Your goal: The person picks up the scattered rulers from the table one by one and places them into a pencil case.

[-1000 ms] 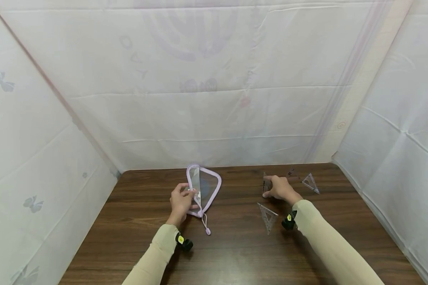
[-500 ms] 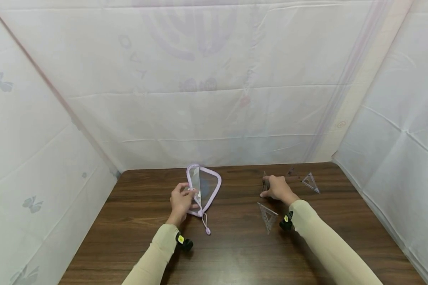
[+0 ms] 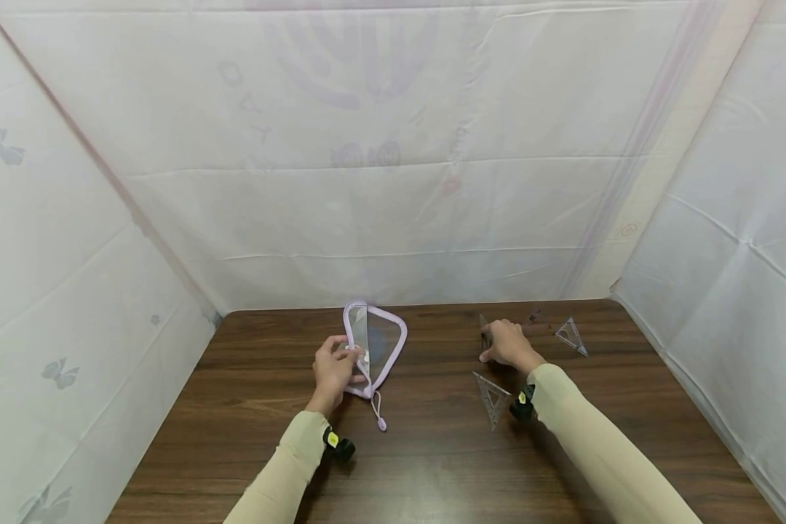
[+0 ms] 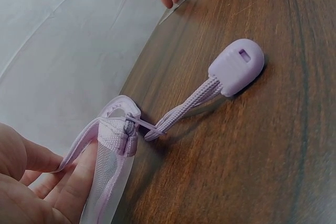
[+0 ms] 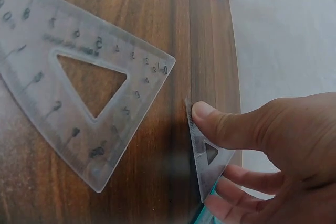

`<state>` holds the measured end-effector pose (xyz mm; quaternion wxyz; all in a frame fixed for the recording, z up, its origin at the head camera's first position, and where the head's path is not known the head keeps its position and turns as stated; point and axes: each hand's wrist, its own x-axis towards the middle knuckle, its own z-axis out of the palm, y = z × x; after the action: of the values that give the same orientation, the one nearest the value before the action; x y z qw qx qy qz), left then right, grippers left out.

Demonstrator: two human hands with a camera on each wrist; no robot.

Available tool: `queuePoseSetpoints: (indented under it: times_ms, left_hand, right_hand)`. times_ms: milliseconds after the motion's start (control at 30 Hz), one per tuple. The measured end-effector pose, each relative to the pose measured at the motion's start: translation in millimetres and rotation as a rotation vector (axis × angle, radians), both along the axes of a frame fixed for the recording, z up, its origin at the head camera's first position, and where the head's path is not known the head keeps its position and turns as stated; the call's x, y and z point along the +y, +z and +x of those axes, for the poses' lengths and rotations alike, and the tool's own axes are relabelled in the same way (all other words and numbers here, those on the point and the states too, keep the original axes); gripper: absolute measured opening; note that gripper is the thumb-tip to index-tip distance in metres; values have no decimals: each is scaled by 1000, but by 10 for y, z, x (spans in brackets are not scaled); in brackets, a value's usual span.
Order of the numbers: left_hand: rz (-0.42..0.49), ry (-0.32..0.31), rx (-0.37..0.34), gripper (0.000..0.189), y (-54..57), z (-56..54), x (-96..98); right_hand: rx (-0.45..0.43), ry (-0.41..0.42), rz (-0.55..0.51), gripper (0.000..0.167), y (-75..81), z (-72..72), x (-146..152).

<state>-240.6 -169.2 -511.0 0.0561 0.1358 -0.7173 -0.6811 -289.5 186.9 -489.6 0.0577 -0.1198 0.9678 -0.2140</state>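
In the head view my left hand (image 3: pixel 330 371) pinches the near-left edge of a see-through zip pouch (image 3: pixel 399 342) with lilac edging. Its fingers bend around the lilac zip edge in the left wrist view, where the cord pull (image 4: pixel 239 69) lies on the table. My right hand (image 3: pixel 509 344) grips a small clear set square (image 5: pixel 199 153), thumb on one side and fingers at the other end, tilted up at the table. A teal strip (image 5: pixel 205 216) shows under those fingers; what it belongs to is hidden. Nearer me lies a larger clear set square (image 5: pixel 118 121).
Another clear set square (image 3: pixel 579 346) lies at the back right of the brown wooden table (image 3: pixel 419 466). Beside it, behind my right hand, is a clear piece (image 3: pixel 535 316) with dark marks, too faint to identify. White cloth walls (image 3: pixel 393 218) stand around the back and sides.
My right hand has shifted slightly left, with the small set square still in its grip. My left hand and the pouch have stayed in place.
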Motion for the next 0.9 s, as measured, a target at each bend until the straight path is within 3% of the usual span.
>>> queuePoseSetpoints:
  times_ms: [200, 467, 900]
  left_hand:
    - [-3, -5, -2, 34, 2, 2, 3]
    - [-17, -7, -1, 33, 18, 7, 0]
    - [-12, -11, -2, 33, 4, 28, 5]
  right_hand:
    - [-67, -40, -20, 65, 21, -9, -18]
    - [-86, -47, -14, 67, 51, -10, -30]
    - [-99, -1, 40, 62, 128, -78, 1]
